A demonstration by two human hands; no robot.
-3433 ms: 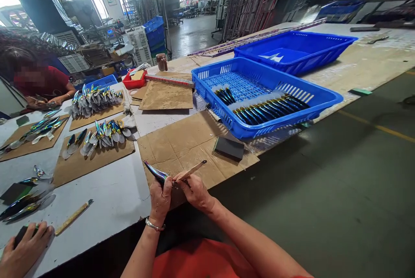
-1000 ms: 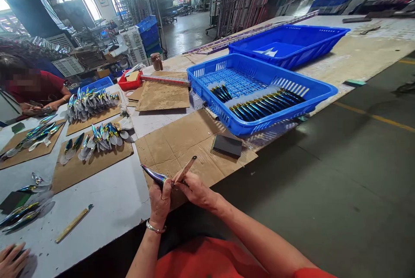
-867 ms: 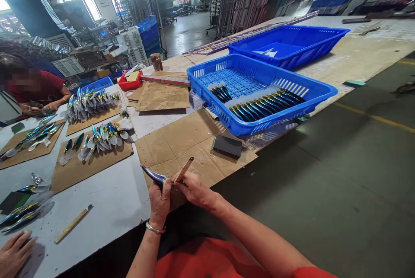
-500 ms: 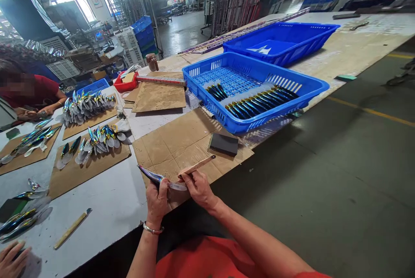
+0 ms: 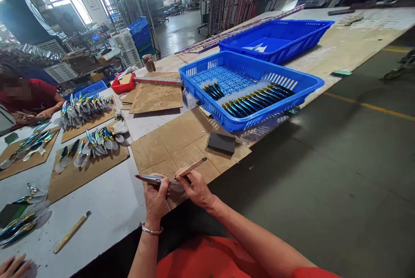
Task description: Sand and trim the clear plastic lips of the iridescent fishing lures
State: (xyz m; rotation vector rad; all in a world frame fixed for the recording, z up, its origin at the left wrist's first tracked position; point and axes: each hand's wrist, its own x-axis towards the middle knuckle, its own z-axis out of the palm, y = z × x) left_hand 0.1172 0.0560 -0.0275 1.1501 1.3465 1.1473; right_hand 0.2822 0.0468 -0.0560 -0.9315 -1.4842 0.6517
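Above the cardboard sheet [image 5: 171,139] near the table edge, my left hand [image 5: 156,196] is closed round a shiny fishing lure [image 5: 149,178], its reddish tip pointing left and its clear lip toward my right hand. Pinched in my right hand [image 5: 196,188] is a slim wooden-handled tool [image 5: 193,167], slanting up to the right; its working end at the lip is too small to make out. A dark sanding block [image 5: 221,143] lies on the cardboard beyond my right hand.
A blue basket [image 5: 253,116] with rows of lures stands beyond the cardboard, a deeper blue tray [image 5: 279,55] behind it. Lures cover boards at left. A knife [image 5: 71,232] lies nearer. A co-worker [image 5: 29,96] sits far left; another hand [image 5: 14,266] rests bottom left.
The lure has turned in my left hand, now lying flatter with its reddish tip showing. My right hand and the tool have shifted slightly left, and the view has moved a little.
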